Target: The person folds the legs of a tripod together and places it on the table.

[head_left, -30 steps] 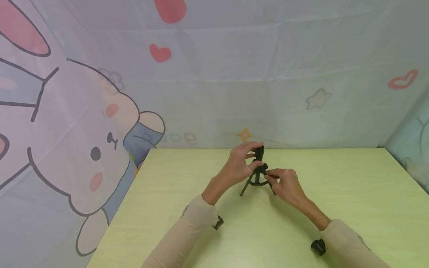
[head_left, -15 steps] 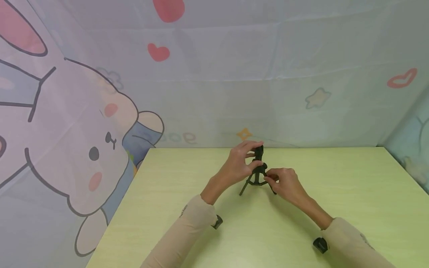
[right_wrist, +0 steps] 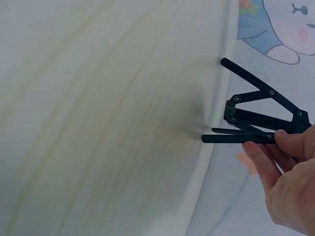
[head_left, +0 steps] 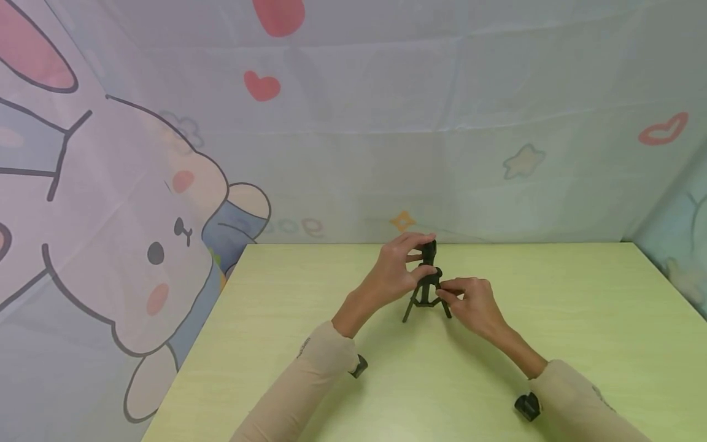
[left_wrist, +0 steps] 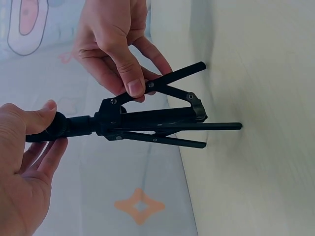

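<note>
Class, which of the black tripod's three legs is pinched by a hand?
The uppermost leg in the left wrist view: the right hand pinches it, while no hand touches the middle leg or lowest leg.

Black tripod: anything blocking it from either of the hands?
Nothing visible: the left hand grips the black tripod near its top, and the right hand pinches one leg.

Beige slvs (head_left: 309,382), blk wrist cams (head_left: 527,407).

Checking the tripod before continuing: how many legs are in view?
3. In the left wrist view: top leg, middle leg and bottom leg. None seems wholly hidden.
</note>
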The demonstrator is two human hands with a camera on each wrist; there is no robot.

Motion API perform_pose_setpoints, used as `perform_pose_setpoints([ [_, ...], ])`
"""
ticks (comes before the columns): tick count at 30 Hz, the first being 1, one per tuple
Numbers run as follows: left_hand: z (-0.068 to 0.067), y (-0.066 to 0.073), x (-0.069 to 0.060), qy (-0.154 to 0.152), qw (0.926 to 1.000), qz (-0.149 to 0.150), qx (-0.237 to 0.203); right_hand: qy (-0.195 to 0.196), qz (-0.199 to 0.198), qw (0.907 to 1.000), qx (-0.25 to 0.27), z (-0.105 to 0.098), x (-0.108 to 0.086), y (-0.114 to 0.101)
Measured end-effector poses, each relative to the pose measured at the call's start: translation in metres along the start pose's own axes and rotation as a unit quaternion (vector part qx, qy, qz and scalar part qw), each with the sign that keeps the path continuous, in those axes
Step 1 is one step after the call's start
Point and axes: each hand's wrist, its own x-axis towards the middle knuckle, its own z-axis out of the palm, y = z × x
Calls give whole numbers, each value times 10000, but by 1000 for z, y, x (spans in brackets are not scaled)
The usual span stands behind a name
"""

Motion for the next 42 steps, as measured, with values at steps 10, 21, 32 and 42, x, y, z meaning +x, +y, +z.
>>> perform_pose_setpoints([
  [10, 1, 3, 0, 33, 10000, 20, 52, 130, -90, 9997, 208, 2, 0, 7],
  [21, 1, 3, 0, 100, 9998, 51, 155, 193, -181, 9984, 490, 4, 0, 9],
  [32, 1, 2, -1, 131, 9997, 70, 203, 59, 236, 9961, 853, 5, 0, 7],
  [42, 0, 1, -1, 110, 9998, -14, 187, 1, 289, 9947, 986, 6, 1, 7],
])
